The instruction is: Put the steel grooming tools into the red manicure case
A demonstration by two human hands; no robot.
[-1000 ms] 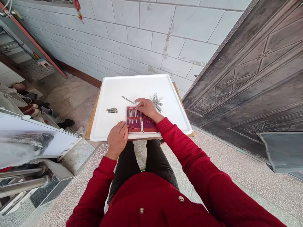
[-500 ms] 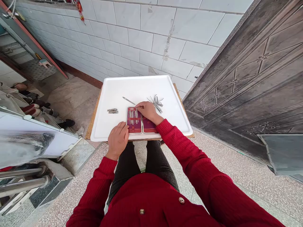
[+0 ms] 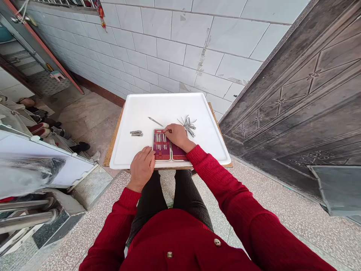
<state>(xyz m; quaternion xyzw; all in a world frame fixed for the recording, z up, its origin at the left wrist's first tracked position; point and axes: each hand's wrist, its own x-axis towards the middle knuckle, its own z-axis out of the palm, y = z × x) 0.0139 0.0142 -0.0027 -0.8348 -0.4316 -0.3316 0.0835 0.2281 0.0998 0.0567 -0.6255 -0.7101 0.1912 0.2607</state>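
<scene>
An opened manicure case (image 3: 162, 155) with a dark red lining lies at the front of the white tray (image 3: 121, 152). Several slim metal tools (image 3: 160, 141) stand side by side under the strap of its left half. My left hand (image 3: 142, 165) grips the case's lower left edge, its fingers held together. Over the right half reaches my right hand (image 3: 177, 135), which hides much of that side. Its thumb and forefinger pinch the top end of a slim metal manicure tool in the left half; most of this tool is hard to make out.
Nail clippers (image 3: 137, 133) lie on the tray's left. A thin pointed metal tool (image 3: 155, 121) rests behind the case. Several metal nippers and scissors (image 3: 188, 125) are piled at right. A tiled wall (image 3: 158, 45) rises behind; a dark carved door (image 3: 282, 101) stands right.
The view has shifted slightly, so the tray and everything on it appear a little lower and further right. Both hands keep nearly the same place on the case, the right still pinching.
</scene>
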